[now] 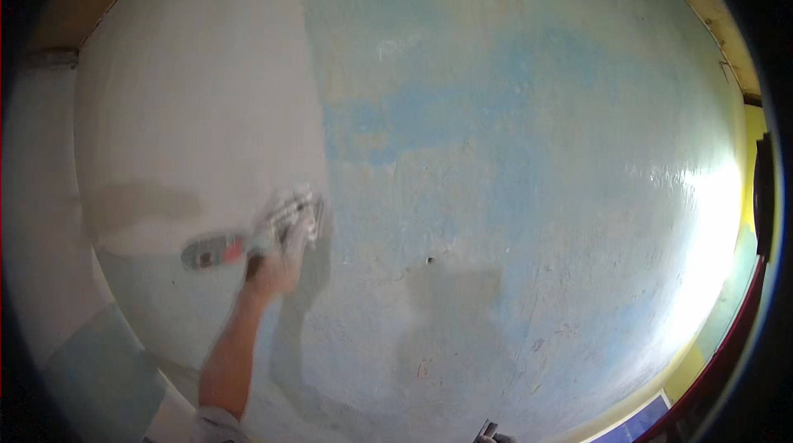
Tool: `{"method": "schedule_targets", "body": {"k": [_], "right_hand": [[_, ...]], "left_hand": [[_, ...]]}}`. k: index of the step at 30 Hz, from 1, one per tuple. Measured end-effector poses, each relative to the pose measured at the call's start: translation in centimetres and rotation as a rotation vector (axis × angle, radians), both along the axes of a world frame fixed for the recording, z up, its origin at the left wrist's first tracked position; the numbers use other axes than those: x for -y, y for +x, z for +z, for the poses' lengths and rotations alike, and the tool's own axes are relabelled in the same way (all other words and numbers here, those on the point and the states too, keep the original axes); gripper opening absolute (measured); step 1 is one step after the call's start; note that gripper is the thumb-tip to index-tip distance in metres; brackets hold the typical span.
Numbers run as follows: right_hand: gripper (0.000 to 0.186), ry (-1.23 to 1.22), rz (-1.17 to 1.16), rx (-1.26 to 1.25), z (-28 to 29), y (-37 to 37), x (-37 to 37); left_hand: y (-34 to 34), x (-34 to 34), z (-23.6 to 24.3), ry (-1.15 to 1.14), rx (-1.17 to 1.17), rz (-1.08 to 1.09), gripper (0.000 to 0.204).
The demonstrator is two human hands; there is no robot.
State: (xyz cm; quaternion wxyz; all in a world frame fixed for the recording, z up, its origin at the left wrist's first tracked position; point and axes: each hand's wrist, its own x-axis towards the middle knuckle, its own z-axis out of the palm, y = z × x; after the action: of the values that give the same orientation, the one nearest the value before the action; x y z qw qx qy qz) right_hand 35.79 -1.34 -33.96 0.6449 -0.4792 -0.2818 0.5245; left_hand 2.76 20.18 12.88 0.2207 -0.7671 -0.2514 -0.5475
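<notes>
And here's the left hand (283, 271), up against the wall (388, 220), its fingers closed around a white-smeared tool (295, 213). The tool's messy working end sits just above the fingers, blurred, while a rounded grey part with a red patch (231, 250) sticks out to their left. Whether the edge truly touches the wall, I can't say.

Up and left of the fingers spreads a smooth pale area (198, 104); to their right the wall goes mottled blue-green, with a small dark hole (429, 260) well apart from the grip. Below and right, at the bottom rim, the right hand (500, 439) barely peeks in beside a dark flat piece (487, 428); whether those fingers grip it, I can't make out.

So where's the danger? White stuff looks heaped near the knuckles: tilt too steeply and it could drop. Uneven pressure could leave a ridge where pale meets blue, just right of the fingers. The rough spots farther right could snag the edge, and the arm's shadow (289, 340), beneath the fingers, could hide a missed streak.
</notes>
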Motion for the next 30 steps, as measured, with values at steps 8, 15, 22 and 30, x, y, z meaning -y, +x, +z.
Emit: {"method": "schedule_targets", "body": {"k": [8,15,22,30], "right_hand": [[0.028,0.125,0.107,0.234,6.7,-0.9,0.6],[0.035,0.175,-0.019,0.298,12.6,1.3,2.9],[0.033,0.103,-0.183,0.257,11.0,4.4,4.4],[0.029,0.083,-0.235,0.191,8.2,5.7,4.4]], "left_hand": [[12.3,-1.9,21.7,0.469,-0.012,-0.039,0.031],[21.9,-3.6,25.9,0.69,-0.048,0.239,0.02],[22.8,-4.0,33.6,0.691,0.071,0.313,0.02],[23.3,-3.7,34.6,0.644,0.028,0.346,0.025]]}}
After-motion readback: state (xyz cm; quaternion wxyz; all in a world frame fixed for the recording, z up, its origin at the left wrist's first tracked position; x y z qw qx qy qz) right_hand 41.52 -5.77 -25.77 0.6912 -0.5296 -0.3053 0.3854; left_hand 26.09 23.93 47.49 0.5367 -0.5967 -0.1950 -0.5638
